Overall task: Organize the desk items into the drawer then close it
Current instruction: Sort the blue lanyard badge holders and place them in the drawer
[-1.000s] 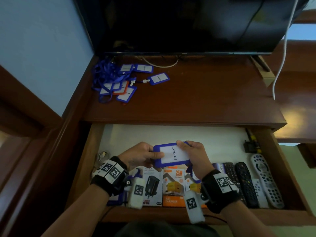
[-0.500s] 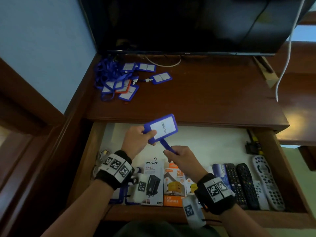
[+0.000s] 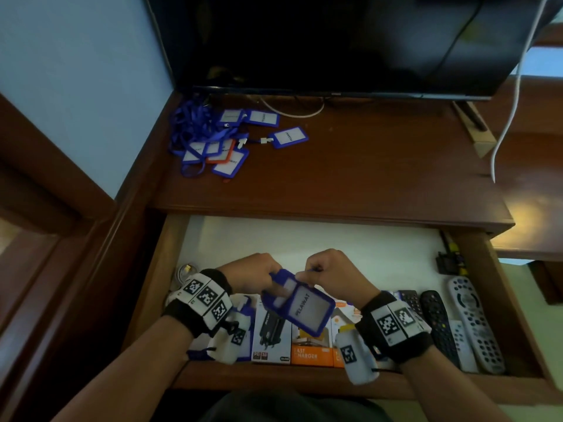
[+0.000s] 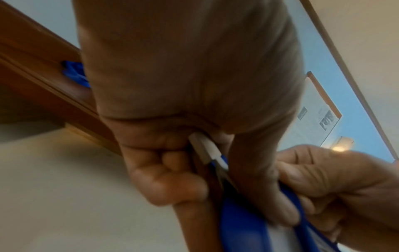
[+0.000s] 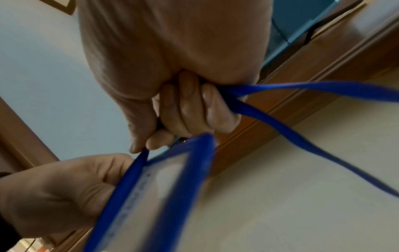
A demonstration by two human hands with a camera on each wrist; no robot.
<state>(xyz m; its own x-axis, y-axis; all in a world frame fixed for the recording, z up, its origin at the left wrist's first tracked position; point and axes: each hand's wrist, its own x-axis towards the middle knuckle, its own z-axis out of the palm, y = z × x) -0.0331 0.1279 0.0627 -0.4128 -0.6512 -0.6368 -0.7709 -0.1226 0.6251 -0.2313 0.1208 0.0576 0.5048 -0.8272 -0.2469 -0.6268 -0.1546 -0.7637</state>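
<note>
Blue badge holder (image 3: 300, 306) hangs above the open drawer (image 3: 304, 239), pinched by left hand (image 3: 248, 274) and right hand (image 3: 330, 277). Left wrist view: fingers curl on its top edge. Right wrist view: the looped lanyard (image 5: 280, 122) may snag the surface lip.

drawer (image 3: 213, 239) rear bare, boxes (image 3: 271, 333) and remotes (image 3: 438, 324) seemingly crowding its front
</note>
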